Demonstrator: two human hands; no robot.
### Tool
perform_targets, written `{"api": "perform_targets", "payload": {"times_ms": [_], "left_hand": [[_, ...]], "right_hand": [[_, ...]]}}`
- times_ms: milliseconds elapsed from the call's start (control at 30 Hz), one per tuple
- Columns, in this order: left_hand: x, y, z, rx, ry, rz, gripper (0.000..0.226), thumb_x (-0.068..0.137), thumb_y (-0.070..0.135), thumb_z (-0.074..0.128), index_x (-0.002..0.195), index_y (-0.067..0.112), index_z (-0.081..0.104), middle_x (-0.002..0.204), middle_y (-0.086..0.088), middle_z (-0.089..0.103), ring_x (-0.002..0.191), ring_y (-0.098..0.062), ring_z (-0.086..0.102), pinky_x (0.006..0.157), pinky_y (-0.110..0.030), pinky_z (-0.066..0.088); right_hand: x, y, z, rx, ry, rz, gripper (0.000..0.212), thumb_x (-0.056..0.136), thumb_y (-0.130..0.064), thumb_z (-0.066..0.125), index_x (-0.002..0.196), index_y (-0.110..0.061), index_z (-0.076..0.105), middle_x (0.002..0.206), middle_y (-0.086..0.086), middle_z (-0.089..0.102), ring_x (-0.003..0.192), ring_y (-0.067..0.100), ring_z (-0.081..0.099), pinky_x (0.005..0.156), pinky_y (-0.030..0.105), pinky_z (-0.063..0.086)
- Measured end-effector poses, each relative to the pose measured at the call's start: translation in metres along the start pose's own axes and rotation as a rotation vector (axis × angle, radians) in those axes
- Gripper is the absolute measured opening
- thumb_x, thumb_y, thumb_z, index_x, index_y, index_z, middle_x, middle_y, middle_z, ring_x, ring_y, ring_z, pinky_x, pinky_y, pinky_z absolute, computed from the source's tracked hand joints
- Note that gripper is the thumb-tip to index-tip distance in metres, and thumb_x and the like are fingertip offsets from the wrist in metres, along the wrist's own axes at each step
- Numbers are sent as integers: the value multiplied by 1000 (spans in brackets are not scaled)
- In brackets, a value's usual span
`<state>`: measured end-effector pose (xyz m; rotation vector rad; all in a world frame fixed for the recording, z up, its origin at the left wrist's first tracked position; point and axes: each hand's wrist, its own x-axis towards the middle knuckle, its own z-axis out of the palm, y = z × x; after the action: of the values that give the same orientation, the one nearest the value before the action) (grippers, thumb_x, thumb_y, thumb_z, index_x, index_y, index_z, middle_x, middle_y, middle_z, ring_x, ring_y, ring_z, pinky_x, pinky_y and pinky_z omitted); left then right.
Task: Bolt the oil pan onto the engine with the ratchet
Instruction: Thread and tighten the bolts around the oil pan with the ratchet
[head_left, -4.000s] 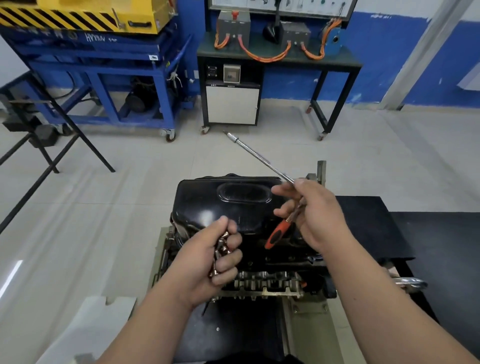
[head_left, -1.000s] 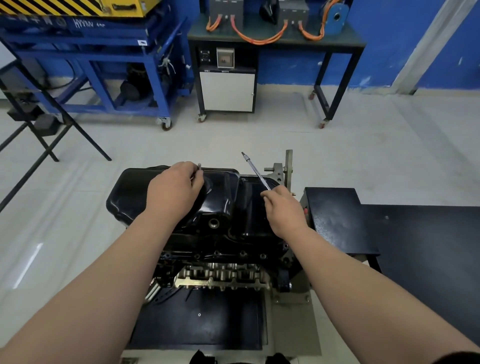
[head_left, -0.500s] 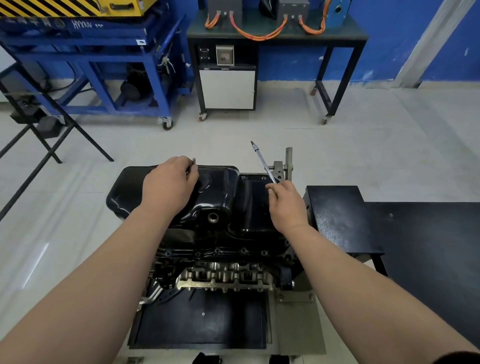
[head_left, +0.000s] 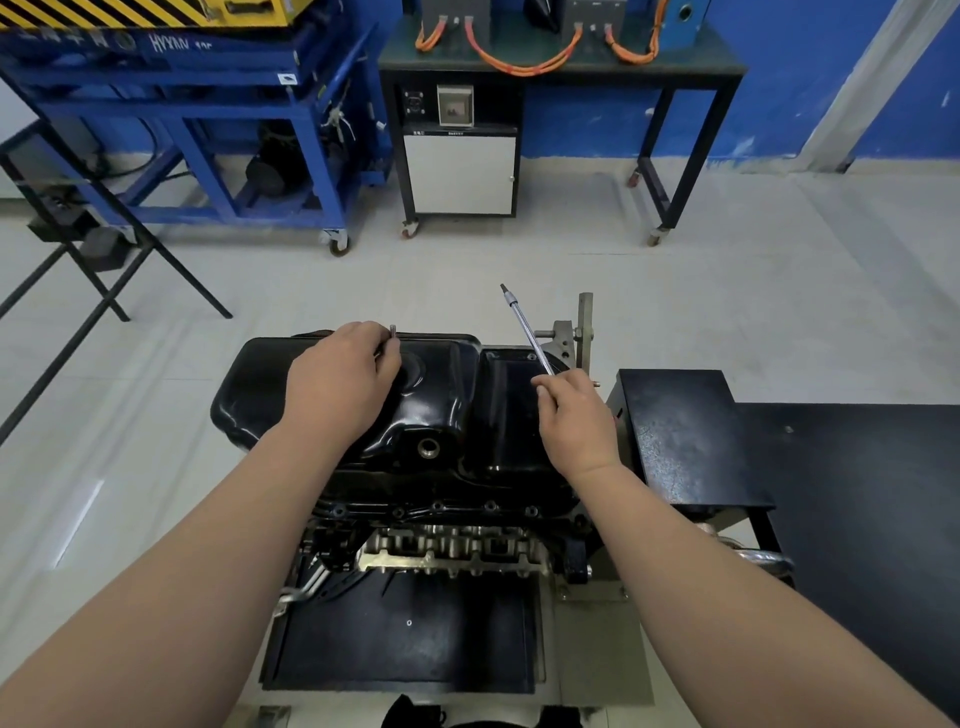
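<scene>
The oil pan (head_left: 452, 400), black and glossy, is sitting on top of the engine (head_left: 452, 553), which is lying upside down on a stand (head_left: 576, 332) in the middle of the view. The pan's flange is running along the near edge of the block, and a round drain hole (head_left: 428, 448) is facing the camera.

The left hand (head_left: 343, 387) is resting on the far left part of the pan. Its fingers are curled in tight and pinching a small bolt (head_left: 393, 329), whose tip is poking up just above the knuckles.

The right hand (head_left: 576, 418) is hovering over the right end of the pan with its fingers wrapped around the ratchet (head_left: 524, 332). The handle is hiding inside the fist; only the long chrome shaft is showing, slanting up and away to the left with its tip in the air, touching nothing.

A black tray (head_left: 405, 639) is lying below the engine, nearer the person. A black table (head_left: 685, 441) is standing just beside the stand on the right.

Farther back, across the pale floor (head_left: 727, 291), a blue cart (head_left: 208, 130) on wheels is standing at the left. Next to it a dark workbench (head_left: 691, 67) is carrying orange cables (head_left: 519, 65), with a white cabinet (head_left: 460, 174) under it.
</scene>
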<state>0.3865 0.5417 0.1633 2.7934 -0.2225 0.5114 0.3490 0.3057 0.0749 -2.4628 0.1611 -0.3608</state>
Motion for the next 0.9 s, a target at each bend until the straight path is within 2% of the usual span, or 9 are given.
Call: {"api": "perform_targets", "payload": {"times_ms": [367, 433, 500, 533, 600, 667, 700, 800, 900], "left_hand": [[-6, 9, -3, -57, -2, -42, 25, 93, 31, 48, 99, 12, 63, 94, -6, 65, 82, -29, 58, 65, -32, 35], [-9, 11, -15, -227, -8, -87, 20, 92, 31, 51, 91, 16, 64, 85, 1, 65, 78, -18, 55, 67, -27, 38], [-22, 27, -24, -494, 2, -152, 17, 87, 29, 57, 72, 22, 60, 62, 12, 58, 59, -3, 47, 57, -14, 36], [-34, 41, -24, -678, -60, -236, 21, 86, 27, 59, 67, 19, 58, 52, 11, 51, 49, -3, 41, 48, -13, 34], [-65, 73, -16, -1203, -385, -549, 24, 88, 23, 57, 65, 13, 57, 48, 8, 41, 39, -8, 31, 34, -15, 24], [-94, 100, -2, -1648, -754, -936, 26, 89, 24, 53, 65, 15, 57, 51, 6, 36, 35, -6, 25, 32, -10, 15], [-106, 109, 7, -1771, -846, -1077, 25, 87, 25, 54, 64, 16, 58, 51, 6, 35, 33, -4, 25, 30, -9, 13], [-127, 125, 30, -1937, -846, -1314, 20, 81, 26, 56, 63, 18, 55, 51, 8, 35, 31, -3, 25, 27, -9, 11], [-130, 132, 43, -1990, -708, -1456, 22, 87, 26, 50, 67, 19, 51, 48, 10, 36, 30, -3, 26, 26, -9, 12]], "right_hand": [[1, 4, -2, -14, -63, 15, 26, 97, -19, 45, 114, -15, 64, 109, 0, 54, 90, 19, 55, 73, 20, 34], [2, 0, -12, 31, -68, 7, 25, 97, -18, 46, 113, -15, 65, 107, -2, 54, 91, 17, 55, 76, 18, 35], [4, -7, -34, 129, -19, 16, 23, 94, -16, 49, 111, -20, 65, 98, -9, 54, 87, 9, 56, 73, 9, 34], [4, -12, -50, 201, -7, 44, 25, 92, -15, 52, 112, -26, 63, 92, -13, 55, 81, 1, 55, 68, 4, 33], [4, -26, -85, 301, -40, 98, 33, 85, -16, 54, 109, -39, 54, 83, -15, 58, 68, -4, 54, 59, 2, 35], [1, -38, -122, 238, -120, 76, 27, 82, -17, 57, 92, -42, 53, 81, -15, 60, 67, -3, 55, 55, 2, 36], [-2, -44, -140, 175, -160, 45, 24, 81, -17, 58, 84, -41, 56, 80, -18, 60, 69, -5, 55, 56, 1, 36], [-20, -65, -191, 4, -293, -40, 21, 78, -20, 60, 70, -40, 60, 76, -20, 64, 69, -6, 58, 61, 7, 42], [-39, -86, -227, -115, -439, -109, 15, 72, -31, 54, 78, -41, 62, 68, -19, 63, 49, 4, 54, 49, 20, 46]]}}
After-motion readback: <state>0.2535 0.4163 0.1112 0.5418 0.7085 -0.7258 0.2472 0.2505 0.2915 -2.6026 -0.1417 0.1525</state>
